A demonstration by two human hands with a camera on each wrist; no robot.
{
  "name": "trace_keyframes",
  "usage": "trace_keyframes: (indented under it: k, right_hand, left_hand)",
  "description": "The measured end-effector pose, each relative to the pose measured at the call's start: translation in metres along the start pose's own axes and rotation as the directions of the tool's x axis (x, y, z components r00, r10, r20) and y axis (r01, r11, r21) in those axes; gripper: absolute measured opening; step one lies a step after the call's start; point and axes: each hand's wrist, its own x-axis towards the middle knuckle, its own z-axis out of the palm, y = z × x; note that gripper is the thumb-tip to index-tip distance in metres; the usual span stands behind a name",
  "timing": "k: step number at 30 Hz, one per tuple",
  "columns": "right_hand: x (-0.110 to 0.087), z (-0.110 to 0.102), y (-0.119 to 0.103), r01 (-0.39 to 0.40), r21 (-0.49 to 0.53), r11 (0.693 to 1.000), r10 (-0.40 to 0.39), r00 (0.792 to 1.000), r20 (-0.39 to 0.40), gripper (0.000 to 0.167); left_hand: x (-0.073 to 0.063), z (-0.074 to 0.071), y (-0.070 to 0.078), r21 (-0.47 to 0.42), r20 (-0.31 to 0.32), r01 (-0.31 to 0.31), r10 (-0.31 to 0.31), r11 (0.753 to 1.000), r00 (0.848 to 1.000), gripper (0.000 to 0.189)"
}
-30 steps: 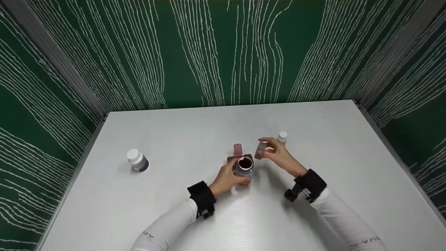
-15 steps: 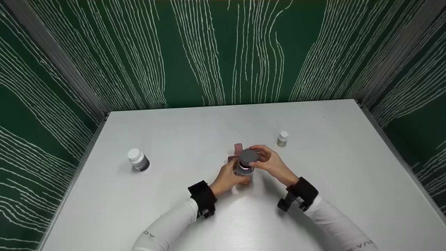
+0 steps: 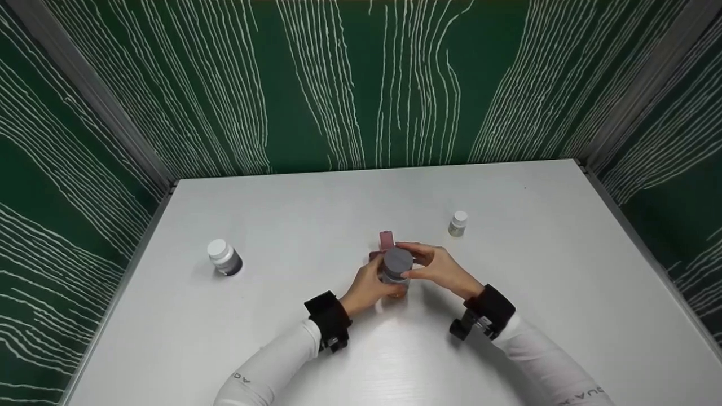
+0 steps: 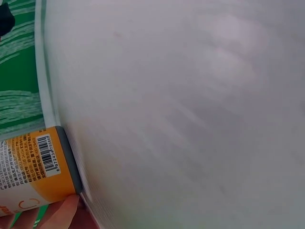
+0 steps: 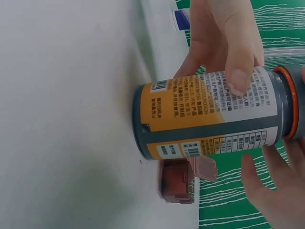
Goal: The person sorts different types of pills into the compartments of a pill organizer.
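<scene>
A grey supplement bottle (image 5: 209,114) with an orange and white label stands upright on the white table. My left hand (image 3: 368,290) grips its body, thumb across the label in the right wrist view. The grey screw cap (image 3: 398,260) sits over the bottle's mouth, and an orange ring shows at its lower edge. Thumb and fingers of my right hand (image 3: 445,272) hold this cap from the right side. Just behind the bottle is a small dark red box (image 5: 176,181) with its pink flip lid (image 3: 386,240) raised; the bottle and left hand partly hide it in the head view.
A white-capped bottle (image 3: 224,258) with a dark base stands on the left of the table (image 3: 304,225). Behind my right hand is a smaller white-capped bottle (image 3: 458,224). Green walls with white lines (image 3: 304,84) enclose the back and sides.
My right hand has brought the grey cap leftward from beside the bottle and down onto its mouth, covering the opening. The left hand keeps its grip on the bottle in the same spot.
</scene>
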Motion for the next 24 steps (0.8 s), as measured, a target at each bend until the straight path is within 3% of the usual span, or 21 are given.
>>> trace_keyframes:
  k: [7, 14, 19, 24]
  right_hand:
    - [0.0, -0.001, 0.0, -0.013, 0.014, 1.0, 0.013, 1.0, 0.022, 0.062]
    - [-0.003, 0.01, -0.001, -0.022, 0.041, 0.999, 0.025, 0.996, -0.087, 0.06]
    - [-0.005, 0.017, 0.0, 0.041, 0.007, 0.999, -0.04, 0.984, -0.172, 0.059]
    - [-0.008, 0.02, -0.004, 0.082, -0.039, 0.996, -0.089, 0.975, -0.202, 0.06]
  left_hand:
    - [-0.001, 0.0, 0.0, -0.006, 0.01, -0.008, 0.008, 1.0, 1.0, 0.067]
    - [-0.014, -0.008, 0.038, -0.003, 0.001, -0.01, 0.01, 1.0, 1.0, 0.061]
    - [-0.015, -0.008, 0.04, 0.006, -0.014, -0.017, 0.017, 1.0, 1.0, 0.061]
    - [-0.012, -0.006, 0.034, 0.01, -0.019, -0.018, 0.018, 1.0, 1.0, 0.061]
